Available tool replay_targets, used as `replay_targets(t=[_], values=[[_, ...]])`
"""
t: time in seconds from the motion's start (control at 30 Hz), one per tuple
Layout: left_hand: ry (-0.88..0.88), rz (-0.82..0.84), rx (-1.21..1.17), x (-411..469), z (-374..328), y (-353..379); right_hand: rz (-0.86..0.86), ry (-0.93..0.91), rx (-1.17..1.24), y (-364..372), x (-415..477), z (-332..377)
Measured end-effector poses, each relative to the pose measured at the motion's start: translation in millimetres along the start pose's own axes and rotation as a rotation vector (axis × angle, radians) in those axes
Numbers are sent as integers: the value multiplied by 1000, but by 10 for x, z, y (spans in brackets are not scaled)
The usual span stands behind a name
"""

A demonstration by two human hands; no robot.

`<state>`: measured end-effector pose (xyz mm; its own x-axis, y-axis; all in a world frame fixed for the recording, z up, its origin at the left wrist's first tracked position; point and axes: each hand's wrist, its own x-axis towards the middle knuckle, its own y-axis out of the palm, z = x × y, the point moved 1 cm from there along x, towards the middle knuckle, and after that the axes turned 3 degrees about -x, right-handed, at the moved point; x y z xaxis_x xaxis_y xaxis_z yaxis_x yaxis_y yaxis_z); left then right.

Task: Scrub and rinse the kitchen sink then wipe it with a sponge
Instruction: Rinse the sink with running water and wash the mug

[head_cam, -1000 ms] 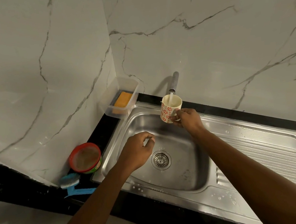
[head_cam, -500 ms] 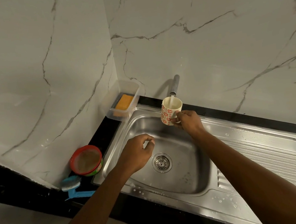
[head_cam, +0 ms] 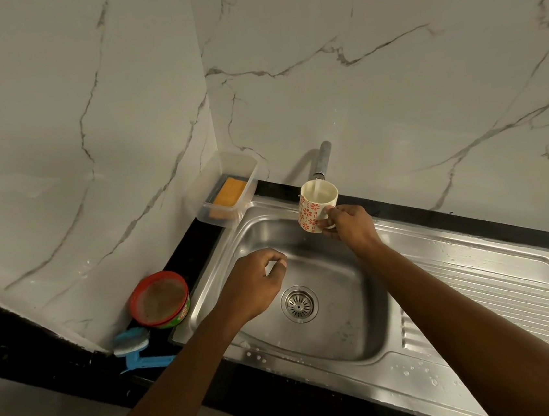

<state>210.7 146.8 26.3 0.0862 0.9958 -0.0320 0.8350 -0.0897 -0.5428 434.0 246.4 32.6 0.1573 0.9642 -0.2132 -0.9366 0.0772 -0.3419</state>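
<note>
— fingers (head_cam: pixel 333 217) of the right hand (head_cam: pixel 353 230) were curled round the handle of the mug (head_cam: pixel 315 208), white with red flowers. mug upright under the tap (head_cam: pixel 323 158), thin stream of water running into it.
— and the left hand (head_cam: pixel 253 289)?
— hovered over the left part of the sink (head_cam: pixel 344 339). fingers loosely curled toward the thumb, nothing seen in them. could not tell if it touched the steel.
— where was the sponge (head_cam: pixel 230 192)?
— orange, lying in a clear plastic box (head_cam: pixel 249 173) at the back corner of the black counter (head_cam: pixel 199 246), just beside the sink's rim. well apart from both hands.
— other things noted?
— red tub (head_cam: pixel 159 299) on the counter left of the basin, open top, brownish inside. blue brush (head_cam: pixel 134 349) just in front of it, head toward the tub. drain (head_cam: pixel 299 303) near the left hand, between the two forearms. droplets on the front rim and on the ribbed drainboard (head_cam: pixel 495 289) to the right. veined marble wall (head_cam: pixel 390 94) behind.
</note>
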Motion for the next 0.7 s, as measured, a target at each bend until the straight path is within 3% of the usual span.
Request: replay_targets(t=[0.4,0.7], values=[[-28,8,10,-67,-14,-6,35,3,21,-37,-2,-53],[-159,70,64,-434,265,-121,134,31,-30,-164,-350,-410]])
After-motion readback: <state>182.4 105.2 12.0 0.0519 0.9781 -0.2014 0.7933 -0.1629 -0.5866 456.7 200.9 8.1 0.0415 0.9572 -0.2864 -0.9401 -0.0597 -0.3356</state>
